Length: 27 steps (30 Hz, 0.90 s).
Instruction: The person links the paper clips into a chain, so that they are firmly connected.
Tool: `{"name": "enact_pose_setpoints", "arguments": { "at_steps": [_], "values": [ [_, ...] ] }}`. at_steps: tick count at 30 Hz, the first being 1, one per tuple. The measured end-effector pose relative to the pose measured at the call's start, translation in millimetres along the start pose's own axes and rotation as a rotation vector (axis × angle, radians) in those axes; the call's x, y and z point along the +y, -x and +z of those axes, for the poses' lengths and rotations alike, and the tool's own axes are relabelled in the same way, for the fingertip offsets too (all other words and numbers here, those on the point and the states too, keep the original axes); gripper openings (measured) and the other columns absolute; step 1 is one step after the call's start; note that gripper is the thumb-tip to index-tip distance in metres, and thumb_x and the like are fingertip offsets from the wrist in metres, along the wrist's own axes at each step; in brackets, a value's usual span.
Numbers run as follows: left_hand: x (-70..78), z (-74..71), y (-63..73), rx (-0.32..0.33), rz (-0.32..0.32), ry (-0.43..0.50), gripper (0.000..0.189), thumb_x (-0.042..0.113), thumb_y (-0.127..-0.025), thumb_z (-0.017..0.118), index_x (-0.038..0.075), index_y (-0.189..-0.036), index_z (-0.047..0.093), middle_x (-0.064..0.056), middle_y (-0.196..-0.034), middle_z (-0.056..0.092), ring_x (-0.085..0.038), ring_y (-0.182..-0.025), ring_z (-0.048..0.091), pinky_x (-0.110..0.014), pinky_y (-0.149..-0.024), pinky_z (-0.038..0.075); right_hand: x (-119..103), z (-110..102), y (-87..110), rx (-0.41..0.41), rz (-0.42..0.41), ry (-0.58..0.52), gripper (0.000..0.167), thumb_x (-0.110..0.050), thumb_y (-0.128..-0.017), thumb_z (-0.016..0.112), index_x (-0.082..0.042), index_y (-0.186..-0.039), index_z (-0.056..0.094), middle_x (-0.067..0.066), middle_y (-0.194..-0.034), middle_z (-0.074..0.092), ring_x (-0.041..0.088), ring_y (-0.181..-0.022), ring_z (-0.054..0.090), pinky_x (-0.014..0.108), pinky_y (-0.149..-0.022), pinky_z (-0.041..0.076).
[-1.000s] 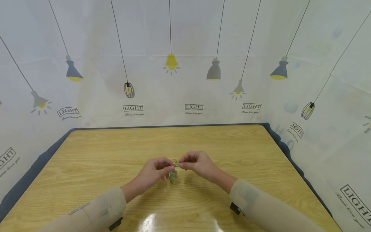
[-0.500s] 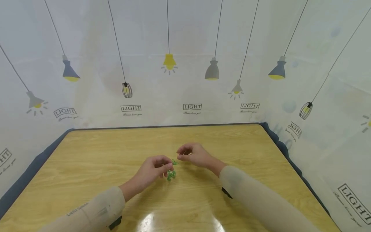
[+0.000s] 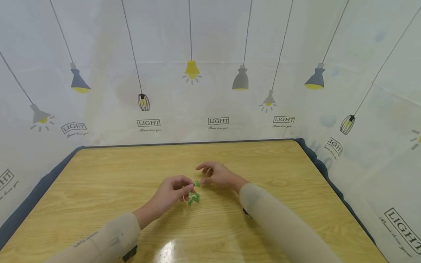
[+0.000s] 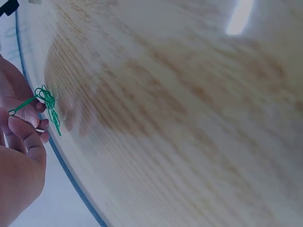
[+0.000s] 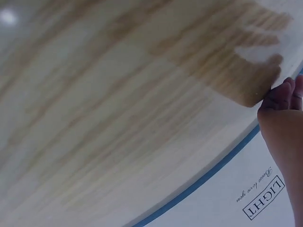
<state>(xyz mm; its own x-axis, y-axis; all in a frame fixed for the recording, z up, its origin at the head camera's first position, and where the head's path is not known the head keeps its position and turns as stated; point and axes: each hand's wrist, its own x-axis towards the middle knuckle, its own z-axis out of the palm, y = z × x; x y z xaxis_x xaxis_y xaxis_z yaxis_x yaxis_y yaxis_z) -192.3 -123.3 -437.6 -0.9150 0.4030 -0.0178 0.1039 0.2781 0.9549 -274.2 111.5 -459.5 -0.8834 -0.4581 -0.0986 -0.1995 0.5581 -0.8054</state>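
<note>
A linked chain of green paper clips (image 3: 194, 197) hangs under the fingers of my left hand (image 3: 175, 188). Thumb and forefinger of that hand pinch the chain's top end, where one clip (image 3: 197, 183) sticks out to the right. My right hand (image 3: 217, 174) is just right of this clip, its forefinger stretched out to the left and its thumb tip beside the clip. The left wrist view shows the green chain (image 4: 49, 104) bunched up below the fingers. Only part of the right hand (image 5: 283, 111) enters the right wrist view, at the edge.
Both hands are above a glossy wood-grain table (image 3: 131, 164) with a dark blue border at its far edge. A pale curtain (image 3: 217, 91) printed with lamps surrounds the table on the back and sides.
My right hand let go of the protruding clip, moved away from it and up, then came back left beside it with the forefinger extended. The left hand keeps its pinch, nearly in place.
</note>
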Motion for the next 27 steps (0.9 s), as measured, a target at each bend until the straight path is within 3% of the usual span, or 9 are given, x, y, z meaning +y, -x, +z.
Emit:
{"name": "enact_pose_setpoints", "arguments": {
  "at_steps": [4,8,27],
  "values": [
    [-0.5,0.0,1.2,-0.007,-0.008,0.012,0.025,0.016,-0.107,0.064,-0.004,-0.122,0.069,-0.026,-0.112,0.074,-0.015,-0.079,0.066,-0.030,-0.071,0.058,4.9,5.1,-2.2,-0.058,0.023,0.011,0.046,-0.021,-0.095,0.080,-0.027,-0.139,0.067,0.005,-0.133,0.063,0.023,-0.120,0.057,0.049,-0.110,0.050],
    [-3.2,-1.6,3.0,-0.016,-0.019,0.010,0.026,0.017,-0.108,0.063,-0.004,-0.122,0.068,-0.022,-0.111,0.075,-0.016,-0.081,0.065,-0.030,-0.072,0.059,6.9,8.6,-4.6,-0.062,0.015,0.035,0.043,-0.022,-0.095,0.082,-0.027,-0.135,0.070,0.005,-0.135,0.064,0.025,-0.126,0.057,0.053,-0.117,0.045],
    [-6.1,-3.2,5.4,-0.009,-0.041,0.001,0.025,0.014,-0.106,0.065,-0.006,-0.121,0.068,-0.025,-0.112,0.075,-0.016,-0.080,0.066,-0.028,-0.069,0.058,8.7,10.4,-7.3,-0.061,-0.026,0.083,0.018,-0.019,-0.094,0.082,-0.023,-0.112,0.079,0.006,-0.134,0.065,0.027,-0.130,0.056,0.054,-0.121,0.041]
  ]
}}
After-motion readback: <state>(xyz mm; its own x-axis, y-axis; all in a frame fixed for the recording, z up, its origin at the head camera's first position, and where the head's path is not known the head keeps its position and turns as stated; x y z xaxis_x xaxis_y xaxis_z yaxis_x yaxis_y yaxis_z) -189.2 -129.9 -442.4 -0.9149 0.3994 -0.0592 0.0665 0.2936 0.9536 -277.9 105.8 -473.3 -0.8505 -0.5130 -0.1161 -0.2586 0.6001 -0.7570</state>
